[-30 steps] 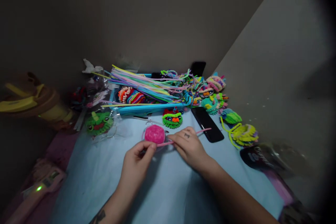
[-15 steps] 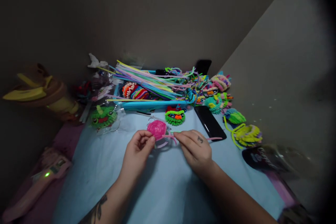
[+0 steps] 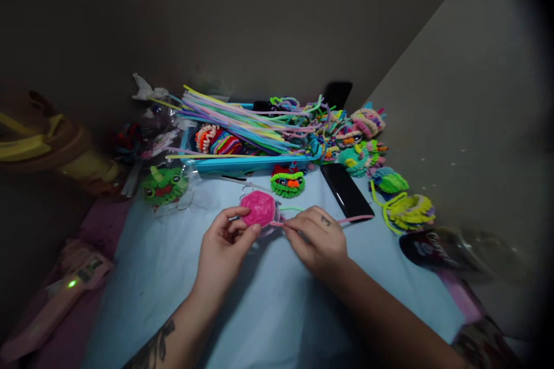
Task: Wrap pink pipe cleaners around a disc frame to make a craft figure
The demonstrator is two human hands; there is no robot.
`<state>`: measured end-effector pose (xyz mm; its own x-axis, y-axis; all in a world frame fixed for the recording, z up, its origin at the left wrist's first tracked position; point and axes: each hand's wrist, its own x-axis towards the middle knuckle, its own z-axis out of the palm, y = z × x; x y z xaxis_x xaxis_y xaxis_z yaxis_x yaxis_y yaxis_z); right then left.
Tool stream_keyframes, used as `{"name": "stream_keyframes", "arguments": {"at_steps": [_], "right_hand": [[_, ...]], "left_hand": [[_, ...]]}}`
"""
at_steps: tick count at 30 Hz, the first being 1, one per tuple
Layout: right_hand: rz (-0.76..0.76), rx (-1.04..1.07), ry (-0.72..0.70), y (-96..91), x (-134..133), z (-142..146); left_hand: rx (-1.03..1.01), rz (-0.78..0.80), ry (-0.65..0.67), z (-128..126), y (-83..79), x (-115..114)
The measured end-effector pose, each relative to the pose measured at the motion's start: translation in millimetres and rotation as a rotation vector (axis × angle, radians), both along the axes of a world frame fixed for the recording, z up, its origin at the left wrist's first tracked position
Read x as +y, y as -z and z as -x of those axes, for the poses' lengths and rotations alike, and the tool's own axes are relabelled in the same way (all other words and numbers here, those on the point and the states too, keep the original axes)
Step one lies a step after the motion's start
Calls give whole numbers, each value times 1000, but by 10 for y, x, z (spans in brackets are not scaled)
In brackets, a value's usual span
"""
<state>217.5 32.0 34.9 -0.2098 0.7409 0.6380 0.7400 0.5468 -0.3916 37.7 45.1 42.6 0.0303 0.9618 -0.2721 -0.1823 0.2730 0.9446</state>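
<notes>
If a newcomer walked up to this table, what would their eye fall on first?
The bright pink coil at the middle of the table, pinched by the left hand while the right hand grips its trailing pink pipe cleaner. Behind it, a fan of pastel pipe cleaners spills over a blue tray, with fuzzy figures clustered to its right.

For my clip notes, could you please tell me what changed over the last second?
The left hand has raised the round pink pipe-cleaner coil slightly; the loose pink fuzzy stem in the right hand, earlier along the coil's near edge, now leaves its right side. Both hands kept their hold; the black phone and blue plastic tray stayed put.
</notes>
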Motion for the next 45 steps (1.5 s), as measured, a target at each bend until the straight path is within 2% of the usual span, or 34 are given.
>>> {"name": "stream_keyframes", "arguments": {"at_steps": [11,23,27,32,35,37,42,45], "right_hand": [[-31,32,-1,-10,-19,71],[11,55,-10,14,-18,77],[3,32,21,5,-39,107],[-25,-55,91,-7,-65,182],[-18,-98,100,-19,-69,216],[-6,-81,93,-28,-70,227],[16,15,66,-32,-70,232],[12,-10,63,-22,-68,242]], "left_hand": [[319,-190,-31,2,20,-82],[389,-294,-48,-3,57,-89],[510,-433,-43,6,107,-124],[713,-742,-21,40,178,-162],[776,-853,-10,50,189,-163],[783,-832,-19,46,182,-155],[705,-654,-58,19,149,-133],[684,-640,-49,6,144,-137]]}}
